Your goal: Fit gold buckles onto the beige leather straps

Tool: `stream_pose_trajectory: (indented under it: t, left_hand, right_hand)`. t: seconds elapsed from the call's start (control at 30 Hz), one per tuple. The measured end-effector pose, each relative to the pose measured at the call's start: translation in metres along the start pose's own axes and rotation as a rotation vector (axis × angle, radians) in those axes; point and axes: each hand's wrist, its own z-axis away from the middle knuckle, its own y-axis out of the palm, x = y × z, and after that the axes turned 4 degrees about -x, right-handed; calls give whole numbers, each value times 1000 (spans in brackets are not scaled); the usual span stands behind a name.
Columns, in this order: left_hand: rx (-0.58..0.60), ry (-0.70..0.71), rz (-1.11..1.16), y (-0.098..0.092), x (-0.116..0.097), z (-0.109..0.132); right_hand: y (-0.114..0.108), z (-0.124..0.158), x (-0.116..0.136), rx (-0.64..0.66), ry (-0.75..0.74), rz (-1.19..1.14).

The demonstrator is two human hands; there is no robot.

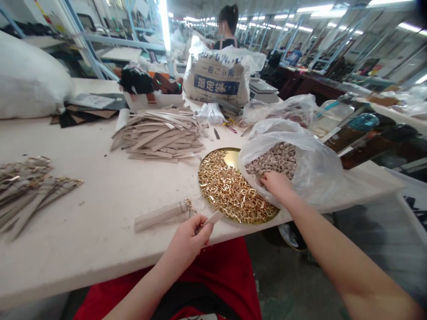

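Observation:
My left hand (192, 234) is closed around a beige strap (214, 217), whose end points toward the round tray (201, 189) of gold-coloured buckles (233, 191). At the mouth of a clear plastic bag (316, 164), my right hand (276, 184) reaches into many small beige loops (273, 158). Its fingertips are partly buried there, so whether they pinch a loop is hidden. Left of my left hand, a few straps fitted with buckles (163, 214) lie together near the table's front edge.
A heap of plain beige straps (163, 133) lies behind. More buckled straps (30, 191) are piled at the left. A large printed sack (216, 80), a scale (263, 89) and a white box (136, 101) stand at the back. A person (228, 26) is beyond the sack.

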Motion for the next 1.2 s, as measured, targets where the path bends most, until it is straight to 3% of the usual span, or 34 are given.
stream_pose_trajectory:
  t: [0.1, 0.17, 0.27, 0.3, 0.37, 0.43, 0.53, 0.67, 0.8, 0.97, 1.2]
  left_hand:
    - [-33, -18, 50, -3, 1, 6]
    - [-47, -2, 102, -5, 2, 11]
    - [-47, 46, 165, -6, 6, 18]
    - [-53, 60, 177, -6, 7, 21]
    - [-76, 77, 196, -6, 9, 25]
    - [-84, 86, 212, -6, 11, 30]
    - [-89, 104, 236, -8, 11, 38]
    - [-143, 123, 255, -10, 12, 46]
    - [-181, 140, 219, -8, 17, 48]
    - [-139, 156, 104, -11, 19, 51]
    - [-6, 188, -270, -26, 16, 49]
  right_hand:
    - [2, 4, 3, -23, -17, -12]
    - [-7, 13, 6, -127, -28, -72]
    - [-27, 41, 23, -239, -67, -449]
    - [-34, 55, 33, -183, -89, -650]
    - [-43, 89, 60, 96, -169, -1053]
    - [-47, 123, 88, 281, -192, -1317]
    - [-43, 159, 120, 433, -88, -1626]
    - [-38, 175, 139, 555, 126, -2012]
    - [-40, 179, 143, 538, 132, -2070]
    - [-35, 182, 141, 410, -33, -1850]
    - [-27, 178, 135, 578, -88, -1613]
